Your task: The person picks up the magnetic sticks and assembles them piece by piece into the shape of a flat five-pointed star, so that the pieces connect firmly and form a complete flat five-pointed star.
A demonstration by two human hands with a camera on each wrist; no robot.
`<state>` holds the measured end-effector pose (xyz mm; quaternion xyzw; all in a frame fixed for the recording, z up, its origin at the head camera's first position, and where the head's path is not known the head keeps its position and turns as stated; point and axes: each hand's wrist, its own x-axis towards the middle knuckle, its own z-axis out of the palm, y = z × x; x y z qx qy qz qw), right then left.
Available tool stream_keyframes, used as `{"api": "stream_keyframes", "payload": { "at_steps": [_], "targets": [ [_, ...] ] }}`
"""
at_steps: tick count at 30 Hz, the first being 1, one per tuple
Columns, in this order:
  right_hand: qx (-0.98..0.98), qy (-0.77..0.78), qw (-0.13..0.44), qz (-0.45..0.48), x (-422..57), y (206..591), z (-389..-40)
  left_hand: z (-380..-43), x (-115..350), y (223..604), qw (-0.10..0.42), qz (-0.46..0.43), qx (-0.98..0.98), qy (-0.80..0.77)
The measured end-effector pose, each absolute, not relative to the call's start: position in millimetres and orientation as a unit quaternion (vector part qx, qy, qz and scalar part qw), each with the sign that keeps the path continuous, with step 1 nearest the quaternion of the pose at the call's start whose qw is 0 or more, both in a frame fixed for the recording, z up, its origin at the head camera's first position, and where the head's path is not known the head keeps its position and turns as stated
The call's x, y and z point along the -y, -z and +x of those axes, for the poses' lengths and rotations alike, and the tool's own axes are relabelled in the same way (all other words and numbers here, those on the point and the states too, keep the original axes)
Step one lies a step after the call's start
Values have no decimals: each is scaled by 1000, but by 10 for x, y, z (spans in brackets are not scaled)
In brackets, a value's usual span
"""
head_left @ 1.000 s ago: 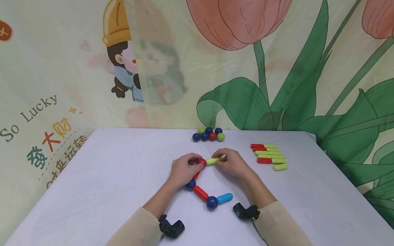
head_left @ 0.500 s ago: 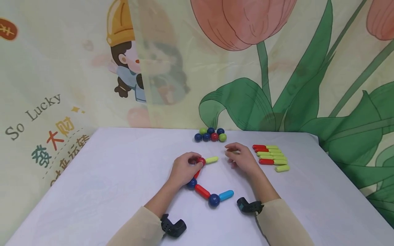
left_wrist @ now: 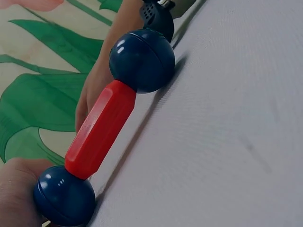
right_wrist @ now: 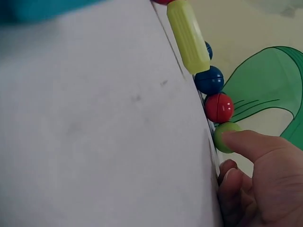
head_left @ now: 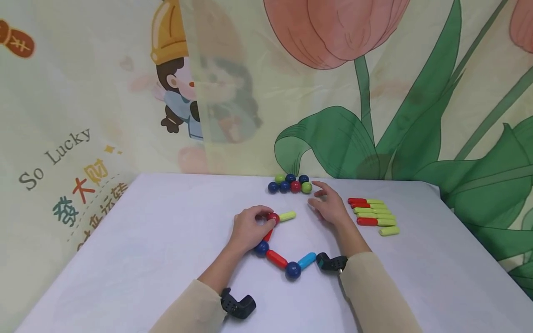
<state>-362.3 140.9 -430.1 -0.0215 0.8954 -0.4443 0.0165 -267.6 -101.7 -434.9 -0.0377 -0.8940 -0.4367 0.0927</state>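
Observation:
My left hand [head_left: 251,227] pinches a red ball [head_left: 273,218] between thumb and fingers. A yellow-green stick [head_left: 287,216] juts rightward from that ball. Below, a red stick [head_left: 268,236] leads to a blue ball [head_left: 261,249], then another red stick [left_wrist: 102,130] joins a second blue ball [head_left: 293,271] bearing a light blue stick [head_left: 307,261]. My right hand [head_left: 331,206] holds nothing, its fingers spread beside a green ball [head_left: 306,187] in the back cluster. In the right wrist view the thumb overlaps the green ball; whether it touches cannot be told.
Several blue balls [head_left: 284,187], a red ball [head_left: 295,187] and another green ball [head_left: 280,178] sit at the white table's back edge. Red sticks [head_left: 367,221] and yellow-green sticks [head_left: 389,231] lie at the right. A printed cloth hangs behind.
My right hand has let go of the yellow-green stick and moved away, right and then back toward the ball cluster. My left hand stays on the red ball.

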Motion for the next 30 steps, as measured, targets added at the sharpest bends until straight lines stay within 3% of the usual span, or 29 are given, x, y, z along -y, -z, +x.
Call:
{"api": "stream_keyframes", "payload": {
  "at_steps": [6, 13, 30],
  "targets": [
    [-920, 389, 17, -44, -1382, 4254, -3663, -2687, 1024, 4340, 96, -35, 892, 440],
    [-902, 432, 2, -9, -1401, 4258, -3649, -2680, 1014, 4354, 94, -34, 889, 448],
    [-854, 519, 25, 11, -1512, 4317, -3579, -2664, 1030, 4333, 77, -67, 907, 409]
  ]
}}
